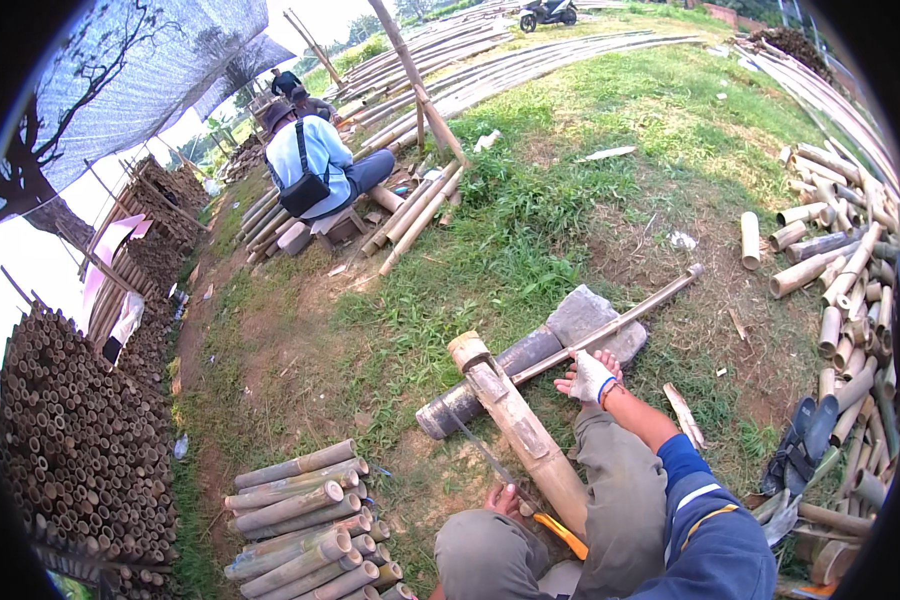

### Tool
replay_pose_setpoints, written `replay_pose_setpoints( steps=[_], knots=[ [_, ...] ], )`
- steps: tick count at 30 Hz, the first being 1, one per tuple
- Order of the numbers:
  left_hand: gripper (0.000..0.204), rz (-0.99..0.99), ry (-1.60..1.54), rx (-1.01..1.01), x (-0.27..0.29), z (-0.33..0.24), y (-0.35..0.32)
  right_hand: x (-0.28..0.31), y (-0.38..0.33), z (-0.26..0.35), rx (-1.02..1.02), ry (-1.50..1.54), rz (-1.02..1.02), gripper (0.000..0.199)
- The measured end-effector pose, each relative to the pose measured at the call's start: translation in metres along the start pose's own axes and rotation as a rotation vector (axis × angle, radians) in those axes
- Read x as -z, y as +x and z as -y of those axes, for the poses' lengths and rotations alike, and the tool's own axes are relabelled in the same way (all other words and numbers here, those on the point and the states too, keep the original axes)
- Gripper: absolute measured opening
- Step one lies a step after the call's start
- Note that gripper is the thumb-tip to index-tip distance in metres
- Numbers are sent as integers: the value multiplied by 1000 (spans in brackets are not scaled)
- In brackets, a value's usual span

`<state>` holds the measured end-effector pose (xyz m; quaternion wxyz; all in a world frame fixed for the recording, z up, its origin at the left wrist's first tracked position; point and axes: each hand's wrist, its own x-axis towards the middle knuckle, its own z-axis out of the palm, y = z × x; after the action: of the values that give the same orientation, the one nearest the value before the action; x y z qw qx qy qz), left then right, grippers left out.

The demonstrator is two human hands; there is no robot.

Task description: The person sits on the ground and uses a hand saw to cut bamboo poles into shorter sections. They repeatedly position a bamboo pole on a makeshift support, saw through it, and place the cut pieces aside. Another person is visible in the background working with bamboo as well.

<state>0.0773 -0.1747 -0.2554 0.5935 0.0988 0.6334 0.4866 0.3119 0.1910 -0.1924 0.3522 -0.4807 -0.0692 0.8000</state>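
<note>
My right hand (591, 379), in a white fingerless glove, is palm up with its fingers spread. It lies beside a thin bamboo pole (650, 302); whether it touches the pole I cannot tell. Low between my knees, my left hand (504, 499) is closed on a saw, where the thin blade (478, 446) meets the orange handle (562, 536). The blade slants up to a thick dark bamboo log (448, 411). Across that log rests a split bamboo piece (527, 436) with a round end, running back toward my legs. A grey stone block (598, 322) sits at the log's far end.
Cut bamboo tubes (295, 510) are stacked at the lower left. More tubes (850, 290) lie heaped at right, near dark sandals (803, 440). A tall pile (80, 450) stands far left. A person in light blue (310, 165) sits ahead among poles; a motorbike (548, 13) is beyond.
</note>
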Motion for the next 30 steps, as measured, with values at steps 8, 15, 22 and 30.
replay_pose_setpoints(
  steps=[8,15,22,30],
  knots=[
    [78,27,19,83,-41,-2,-25,54,25,35,127,296,203,40],
    [32,-93,-222,167,-29,-8,-39,52,-36,21,393,511,355,32],
    [25,-154,-311,90,-15,-31,-79,107,-146,40,780,409,-132,44],
    [19,-85,-323,-26,-32,-71,-103,411,-268,48,869,-476,-1363,49]
  ],
)
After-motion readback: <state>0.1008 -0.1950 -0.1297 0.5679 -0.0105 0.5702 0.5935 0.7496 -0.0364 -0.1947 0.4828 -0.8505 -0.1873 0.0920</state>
